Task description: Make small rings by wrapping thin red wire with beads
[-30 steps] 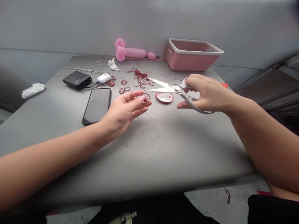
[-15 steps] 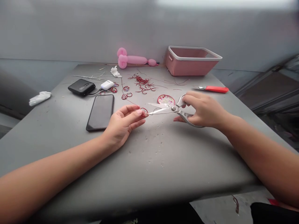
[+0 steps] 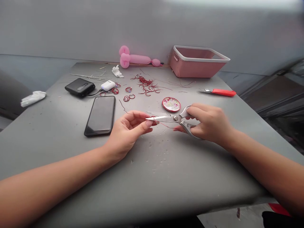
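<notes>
Between thumb and fingers, my left hand (image 3: 129, 129) pinches a small red wire ring (image 3: 153, 118), mostly hidden by the fingertips. Loose thin wire (image 3: 124, 110) trails from it to the left, and another strand runs right beneath the blades. My right hand (image 3: 209, 122) grips silver scissors (image 3: 175, 118) by their handles. The blades lie nearly together, with their tips over the ring at my left fingertips. Just behind the scissors is a round red-rimmed dish of small pale and pink beads (image 3: 171, 104).
A black phone (image 3: 100, 115) lies left of my left hand, with a black power bank (image 3: 80, 87) and white earphone case (image 3: 108, 85) behind. Finished-looking rings (image 3: 128, 98), red wire scraps (image 3: 146, 83), a pink balloon (image 3: 137, 59), a pink bin (image 3: 194, 68) and a red utility knife (image 3: 223, 92) lie farther back.
The scissor blades have come together and their tips have moved left over the ring. My right hand has lowered slightly, and the trailing wire has shifted.
</notes>
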`<state>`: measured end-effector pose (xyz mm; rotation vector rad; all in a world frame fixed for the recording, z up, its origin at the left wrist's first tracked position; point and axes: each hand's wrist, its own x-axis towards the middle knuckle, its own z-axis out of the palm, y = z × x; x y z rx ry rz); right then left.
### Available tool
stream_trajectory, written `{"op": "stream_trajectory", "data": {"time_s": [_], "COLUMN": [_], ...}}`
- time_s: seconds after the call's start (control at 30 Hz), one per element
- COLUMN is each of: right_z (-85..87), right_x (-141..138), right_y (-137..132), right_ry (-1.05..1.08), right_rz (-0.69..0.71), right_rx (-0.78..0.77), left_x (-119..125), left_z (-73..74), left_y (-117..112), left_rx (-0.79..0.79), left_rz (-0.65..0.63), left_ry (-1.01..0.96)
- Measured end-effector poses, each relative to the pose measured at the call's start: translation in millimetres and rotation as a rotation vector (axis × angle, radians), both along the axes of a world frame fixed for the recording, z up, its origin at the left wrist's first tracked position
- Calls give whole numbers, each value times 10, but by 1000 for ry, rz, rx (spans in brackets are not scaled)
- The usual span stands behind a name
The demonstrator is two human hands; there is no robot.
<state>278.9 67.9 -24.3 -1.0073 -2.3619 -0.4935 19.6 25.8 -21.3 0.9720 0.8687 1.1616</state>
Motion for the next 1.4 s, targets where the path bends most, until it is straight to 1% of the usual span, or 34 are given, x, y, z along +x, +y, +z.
{"op": "stream_trajectory", "data": {"time_s": [0.13,0.2,0.33,0.5,0.67,0.8,0.83,0.9,1.07,1.2,1.3,1.37,1.4], "right_z": [-7,-3,2,9,19,12,11,18,92,175,224,235,231], "right_x": [-10,-14,-19,-39,-50,-60,-66,-84,-133,-141,-132,-127,-127], "right_y": [-5,-8,-23,-48,-70,-94,-98,-105,-119,-144,-163,-176,-182], "right_ry": [-12,-19,-19,-23,-26,1,16,49,100,130,130,120,117], "right_rz": [8,14,10,2,33,45,47,56,66,17,-13,-23,-22], "right_rx": [112,144,166,192,151,108,68,-64,-544,-848,-1010,-1067,-1068], "left_x": [5,3,-8,-9,10,4,1,-2,2,3,-1,-2,-3], "left_z": [-1,-3,-27,-25,49,62,56,43,30,43,50,50,49], "left_y": [0,-3,-16,-48,-73,-69,-67,-64,-57,-54,-60,-66,-68], "left_rx": [1,3,16,35,35,83,97,113,62,36,40,43,45], "left_rz": [5,4,14,6,26,29,24,17,15,15,23,32,36], "left_ry": [4,2,-5,105,107,131,132,123,71,41,42,53,63]}}
